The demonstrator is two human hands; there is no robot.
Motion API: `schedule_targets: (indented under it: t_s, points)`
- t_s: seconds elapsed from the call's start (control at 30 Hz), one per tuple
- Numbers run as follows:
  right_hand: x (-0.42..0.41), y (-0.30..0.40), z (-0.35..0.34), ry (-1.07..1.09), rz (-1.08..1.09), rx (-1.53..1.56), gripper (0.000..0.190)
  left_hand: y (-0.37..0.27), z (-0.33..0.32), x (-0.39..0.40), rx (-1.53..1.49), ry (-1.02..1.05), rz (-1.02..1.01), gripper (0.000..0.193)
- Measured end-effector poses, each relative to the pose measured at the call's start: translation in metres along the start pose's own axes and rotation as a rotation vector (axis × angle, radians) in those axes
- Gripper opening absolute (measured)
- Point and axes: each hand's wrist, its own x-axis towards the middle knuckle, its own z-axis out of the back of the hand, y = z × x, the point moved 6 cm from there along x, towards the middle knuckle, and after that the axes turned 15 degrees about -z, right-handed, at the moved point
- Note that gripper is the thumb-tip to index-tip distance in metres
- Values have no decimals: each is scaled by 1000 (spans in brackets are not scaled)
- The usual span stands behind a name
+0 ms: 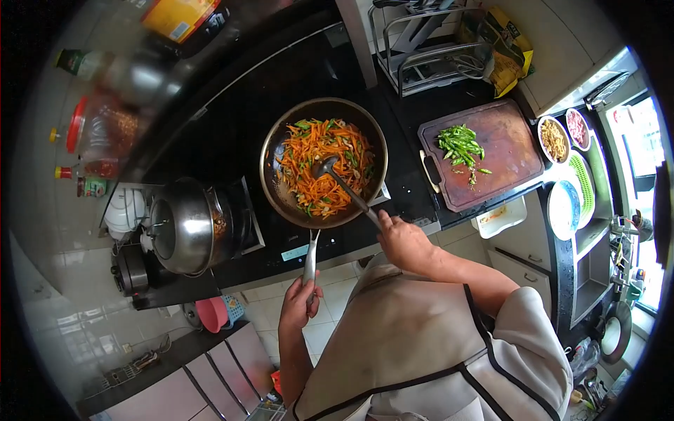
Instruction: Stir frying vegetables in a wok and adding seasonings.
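A frying pan (270, 196) stands over the black cooktop, filled with shredded carrot (337, 152) mixed with green pepper pieces and small pale bits. My left hand (300, 303) is closed around the pan's metal handle (311, 258). With my right hand (408, 239) I grip the handle of a metal ladle (345, 185). Its bowl rests among the carrot shreds near the middle of the pan. To the right, a pile of sliced green peppers (461, 146) lies on a reddish-brown cutting board (505, 158).
A lidded metal pot (181, 226) sits on the left side of the cooktop. Behind the board stands a knife rack (421, 58) beside a yellow bag (508, 52). Bowls of chopped food (554, 139) line the sink side. A white container (500, 216) is below the board's edge.
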Motion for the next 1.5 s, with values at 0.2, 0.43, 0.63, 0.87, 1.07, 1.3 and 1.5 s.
schedule_targets:
  t_s: [0.2, 0.43, 0.63, 0.87, 1.07, 1.3, 1.5]
  points:
    - [-16, -22, -14, 119, 54, 266, 45, 36, 27, 9, -289, -69, -183, 55]
    - [3, -43, 19, 281, -42, 495, 51, 80, 29, 2, -824, -292, -88, 63]
    - [59, -168, 116, -394, -284, 521, 30, 136, 16, -8, -763, -354, 75, 51]
    - [151, -384, 207, -1119, -581, 458, 44, 158, 3, -18, 46, -215, -76, 37]
    - [200, -399, 233, -1035, -653, 615, 51, 98, -36, -41, 973, 36, -364, 39]
    - [221, -426, 236, -1160, -578, 625, 45, 97, -42, -46, 348, -235, -140, 31]
    - [193, -395, 249, -1227, -415, 801, 21, 47, -66, -40, 181, -268, -2, 32]
